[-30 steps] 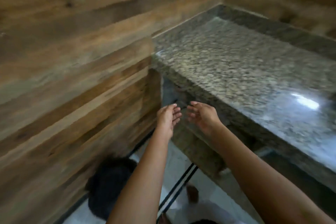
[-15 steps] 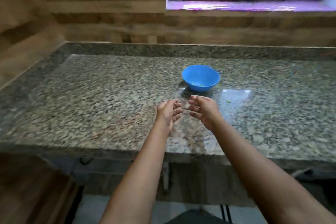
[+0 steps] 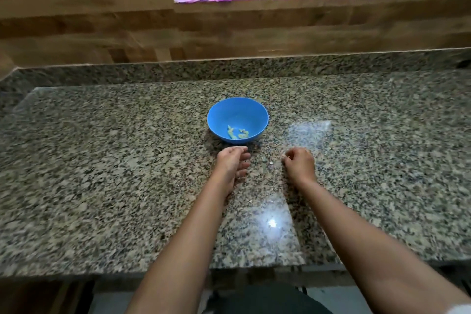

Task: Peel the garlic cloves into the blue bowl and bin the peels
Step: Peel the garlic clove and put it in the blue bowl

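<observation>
Left hand [image 3: 232,163] and right hand [image 3: 300,164] are back at the counter [image 3: 102,160] by the blue bowl [image 3: 224,113]. Left fingers [image 3: 245,163] slack, empty; right fingers [image 3: 289,157] curled, contents unclear. Clearing leftover peel scraps likely follows.

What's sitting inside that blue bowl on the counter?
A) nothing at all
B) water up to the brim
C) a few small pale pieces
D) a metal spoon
C: a few pale cloves lie at the bottom of the bowl, and the rest of its inside is bare blue.
</observation>
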### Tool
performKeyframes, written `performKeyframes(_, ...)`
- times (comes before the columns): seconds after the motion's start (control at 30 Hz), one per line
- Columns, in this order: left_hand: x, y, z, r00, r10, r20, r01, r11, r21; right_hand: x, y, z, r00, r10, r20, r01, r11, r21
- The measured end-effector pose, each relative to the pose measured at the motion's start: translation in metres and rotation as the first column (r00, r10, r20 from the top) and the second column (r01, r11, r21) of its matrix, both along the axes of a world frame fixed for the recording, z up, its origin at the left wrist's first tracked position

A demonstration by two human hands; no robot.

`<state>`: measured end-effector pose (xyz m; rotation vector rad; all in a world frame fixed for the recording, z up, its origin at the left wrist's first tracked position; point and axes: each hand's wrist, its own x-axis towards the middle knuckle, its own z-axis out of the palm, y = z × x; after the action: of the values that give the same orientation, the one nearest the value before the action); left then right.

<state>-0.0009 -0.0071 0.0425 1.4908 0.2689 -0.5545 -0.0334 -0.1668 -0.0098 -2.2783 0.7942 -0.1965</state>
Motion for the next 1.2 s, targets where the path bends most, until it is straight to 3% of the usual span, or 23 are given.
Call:
performKeyframes(0.17, 0.01, -0.007, -0.005, 0.999, -0.036, 0.006, 0.036, 0.999, -0.039, 0.0, 0.001, 0.006, 0.999, -0.022, 0.045, 0.02, 0.999, 0.03)
performKeyframes(0.3, 0.017, 0.003, -0.008, 0.997, 0.006, 0.073, -0.002, 0.999, -0.048, 0.002, 0.018, 0.03, 0.964, -0.039, 0.262, 0.003, 0.991, 0.136)
performKeyframes(0.4, 0.025, 0.015, -0.013, 0.988, 0.012, 0.152, -0.017, 0.999, 0.032, 0.019, 0.035, 0.054, 0.923, 0.012, 0.384, -0.064, 0.99, 0.123)
performKeyframes(0.63, 0.034, 0.047, -0.023, 0.959, 0.037, 0.282, -0.09, 0.98, 0.177, 0.067, 0.059, 0.077, 0.93, 0.117, 0.349, -0.177, 0.973, 0.146)
performKeyframes(0.77, 0.034, 0.066, -0.027, 0.932, -0.161, 0.326, 0.033, 0.931, 0.365, 0.051, 0.067, 0.067, 0.921, 0.08, 0.38, -0.168, 0.965, 0.203)
performKeyframes(0.87, 0.03, 0.071, -0.037, 0.866, -0.421, 0.268, 0.206, 0.791, 0.577, 0.026, 0.076, 0.06, 0.902, 0.031, 0.431, -0.163, 0.948, 0.272)
performKeyframes(0.93, 0.026, 0.07, -0.04, 0.828, -0.476, 0.298, 0.165, 0.713, 0.681, 0.012, 0.083, 0.053, 0.904, 0.032, 0.427, -0.188, 0.925, 0.33)
performKeyframes(0.97, 0.024, 0.069, -0.04, 0.834, -0.451, 0.318, 0.136, 0.727, 0.674, 0.008, 0.085, 0.048, 0.913, 0.04, 0.406, -0.197, 0.915, 0.353)
performKeyframes(1.03, 0.022, 0.069, -0.042, 0.891, -0.327, 0.314, 0.124, 0.841, 0.526, 0.001, 0.087, 0.041, 0.943, 0.075, 0.324, -0.21, 0.89, 0.405)
performKeyframes(1.1, 0.021, 0.07, -0.041, 0.957, -0.157, 0.243, 0.107, 0.972, 0.208, -0.005, 0.089, 0.038, 0.967, 0.116, 0.229, -0.217, 0.845, 0.488)
performKeyframes(1.17, 0.018, 0.07, -0.037, 0.988, -0.041, 0.148, 0.053, 0.995, -0.08, -0.009, 0.093, 0.037, 0.974, 0.133, 0.184, -0.218, 0.772, 0.597)
performKeyframes(1.2, 0.016, 0.07, -0.035, 0.991, -0.026, 0.133, 0.046, 0.988, -0.147, -0.01, 0.095, 0.038, 0.974, 0.13, 0.186, -0.221, 0.722, 0.656)
